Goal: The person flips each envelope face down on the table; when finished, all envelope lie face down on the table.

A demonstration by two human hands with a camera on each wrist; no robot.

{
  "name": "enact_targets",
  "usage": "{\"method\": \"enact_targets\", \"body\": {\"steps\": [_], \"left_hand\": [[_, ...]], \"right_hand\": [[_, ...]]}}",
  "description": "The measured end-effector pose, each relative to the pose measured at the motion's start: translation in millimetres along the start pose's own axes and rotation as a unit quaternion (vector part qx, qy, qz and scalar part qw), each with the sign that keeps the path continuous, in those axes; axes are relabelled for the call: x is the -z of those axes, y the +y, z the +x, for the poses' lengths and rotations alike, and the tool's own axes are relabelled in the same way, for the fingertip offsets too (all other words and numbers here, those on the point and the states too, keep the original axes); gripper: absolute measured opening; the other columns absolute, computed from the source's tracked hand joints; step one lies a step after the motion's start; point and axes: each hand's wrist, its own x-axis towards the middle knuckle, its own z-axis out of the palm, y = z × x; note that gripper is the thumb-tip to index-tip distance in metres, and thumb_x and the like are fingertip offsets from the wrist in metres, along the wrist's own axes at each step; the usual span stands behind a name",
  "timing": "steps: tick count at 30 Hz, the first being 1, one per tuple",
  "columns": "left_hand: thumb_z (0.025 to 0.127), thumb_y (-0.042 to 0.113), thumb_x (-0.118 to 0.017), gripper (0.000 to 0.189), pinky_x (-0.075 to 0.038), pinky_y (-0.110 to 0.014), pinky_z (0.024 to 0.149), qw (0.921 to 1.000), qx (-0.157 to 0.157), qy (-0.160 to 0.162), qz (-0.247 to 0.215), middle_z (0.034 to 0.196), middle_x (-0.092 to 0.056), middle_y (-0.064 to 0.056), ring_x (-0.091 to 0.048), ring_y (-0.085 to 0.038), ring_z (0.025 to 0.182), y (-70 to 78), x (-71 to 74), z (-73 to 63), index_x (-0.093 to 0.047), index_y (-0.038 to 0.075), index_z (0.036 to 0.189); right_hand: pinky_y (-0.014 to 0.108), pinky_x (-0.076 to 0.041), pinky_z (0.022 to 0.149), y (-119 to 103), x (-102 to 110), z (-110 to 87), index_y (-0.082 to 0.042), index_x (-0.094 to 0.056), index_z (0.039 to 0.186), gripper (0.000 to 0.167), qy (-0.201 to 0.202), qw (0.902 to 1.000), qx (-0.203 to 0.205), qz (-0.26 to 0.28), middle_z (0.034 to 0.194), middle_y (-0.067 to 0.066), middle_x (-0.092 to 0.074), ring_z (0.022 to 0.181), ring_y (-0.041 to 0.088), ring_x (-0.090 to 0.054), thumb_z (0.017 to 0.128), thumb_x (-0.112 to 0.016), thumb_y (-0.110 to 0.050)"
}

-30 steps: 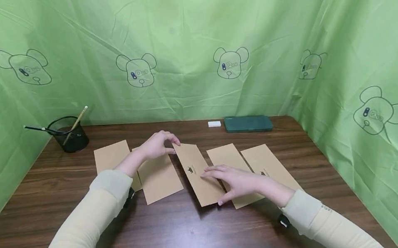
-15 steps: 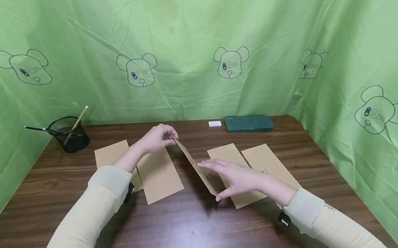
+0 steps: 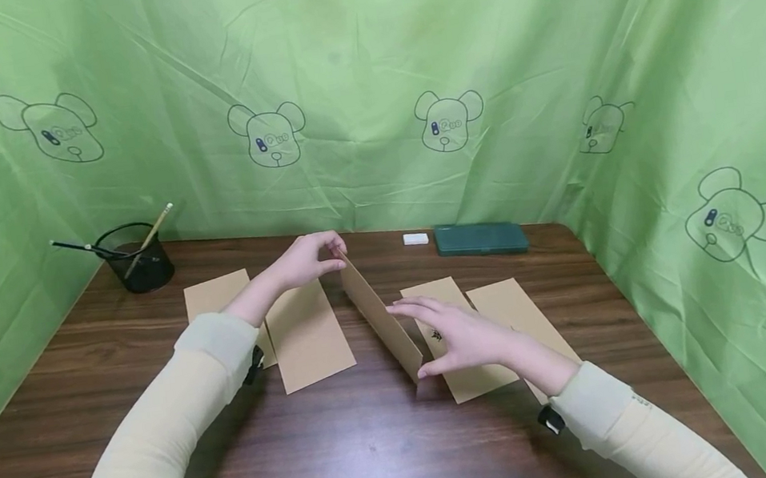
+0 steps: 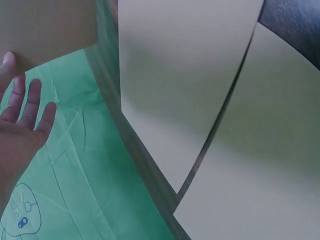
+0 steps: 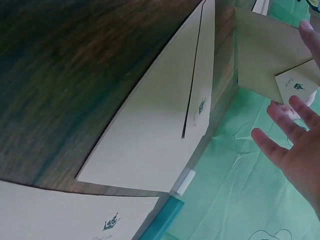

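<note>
My left hand [image 3: 309, 263] pinches the far corner of a thin brown kraft-paper card [image 3: 381, 320], which stands on edge, its plain side showing in the head view. At the card's near right end is my right hand [image 3: 464, 335], fingers spread, fingertips and thumb close to its edges. In the right wrist view the raised card [image 5: 257, 50] lies behind the right hand's spread fingers. Two similar plain cards lie left of it, one [image 3: 213, 292] beside the other [image 3: 308, 342]. Right of it lie a card with a dark crown mark [image 3: 463, 382] and another card [image 3: 517, 310], partly under my right arm.
A black mesh pen cup [image 3: 143, 272] with pencils stands at the back left. A white eraser [image 3: 415, 239] and a dark green flat case [image 3: 481, 239] lie along the back edge. Green printed cloth [image 3: 359, 169] encloses the wooden table [image 3: 324, 457].
The held card has turned from leaning with its crown side up to standing on edge, then past it to show its plain side. My left hand has risen slightly toward the back.
</note>
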Motion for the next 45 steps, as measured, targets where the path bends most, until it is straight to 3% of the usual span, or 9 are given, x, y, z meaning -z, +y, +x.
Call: {"method": "enact_targets", "body": {"steps": [8, 13, 20, 30, 38, 45], "left_hand": [[0.084, 0.008, -0.070, 0.028, -0.048, -0.037, 0.090, 0.9978, 0.017, 0.011, -0.064, 0.099, -0.065, -0.008, -0.062, -0.022, 0.097, 2.6, 0.5, 0.9, -0.054, 0.005, 0.107], [0.085, 0.006, -0.068, 0.031, -0.046, -0.039, 0.095, 0.9964, 0.006, -0.005, -0.085, 0.107, -0.064, -0.011, -0.060, -0.025, 0.105, 0.9, 1.0, 1.1, -0.056, 0.004, 0.113], [0.084, 0.002, -0.068, 0.046, -0.045, -0.040, 0.097, 0.9934, -0.010, -0.041, -0.107, 0.112, -0.059, -0.014, -0.058, -0.027, 0.106, -2.6, -7.0, 2.6, -0.049, 0.006, 0.127], [0.082, 0.008, -0.072, 0.069, -0.041, -0.042, 0.101, 0.9968, -0.016, -0.069, -0.038, 0.129, -0.050, -0.014, -0.052, -0.027, 0.115, -2.8, -22.8, 1.4, -0.040, 0.009, 0.144], [0.078, 0.011, -0.076, 0.077, -0.033, -0.041, 0.108, 0.9951, -0.006, -0.098, -0.012, 0.140, -0.047, -0.010, -0.046, -0.028, 0.126, -3.1, -35.3, 2.0, -0.037, 0.008, 0.144], [0.073, 0.016, -0.081, 0.079, -0.025, -0.046, 0.112, 0.9922, -0.026, -0.118, 0.031, 0.145, -0.041, -0.013, -0.034, -0.031, 0.135, -6.8, -49.6, -1.8, -0.041, 0.006, 0.141]], "right_hand": [[0.044, -0.044, 0.098, 3, 2, -4.9, -0.032, -0.026, 0.148, 0.098, 0.014, 0.9992, -0.036, -0.005, 0.148, -0.001, -0.036, 0.130, 0.018, -0.042, 0.068, -0.079, -0.051], [0.042, -0.043, 0.100, 7, 1, -8.2, -0.027, -0.031, 0.146, 0.096, 0.030, 0.9982, -0.051, -0.011, 0.144, -0.006, -0.039, 0.129, 0.015, -0.043, 0.067, -0.079, -0.051], [0.044, -0.043, 0.099, 9, -1, -12.0, -0.019, -0.034, 0.145, 0.098, 0.029, 0.9972, -0.065, -0.023, 0.141, -0.001, -0.044, 0.126, 0.019, -0.047, 0.066, -0.079, -0.055], [0.046, -0.039, 0.103, 13, -14, -14.2, -0.021, -0.040, 0.142, 0.086, 0.009, 0.9960, -0.066, -0.060, 0.145, 0.004, -0.040, 0.131, 0.024, -0.042, 0.070, -0.076, -0.053], [0.057, -0.037, 0.099, 13, -26, -14.0, -0.026, -0.043, 0.139, 0.083, -0.023, 0.9919, -0.093, -0.084, 0.146, 0.009, -0.040, 0.129, 0.029, -0.043, 0.069, -0.073, -0.059], [0.058, -0.035, 0.099, 14, -34, -12.3, -0.026, -0.043, 0.139, 0.082, -0.056, 0.9884, -0.113, -0.084, 0.144, 0.012, -0.041, 0.130, 0.029, -0.041, 0.070, -0.072, -0.059]]}}
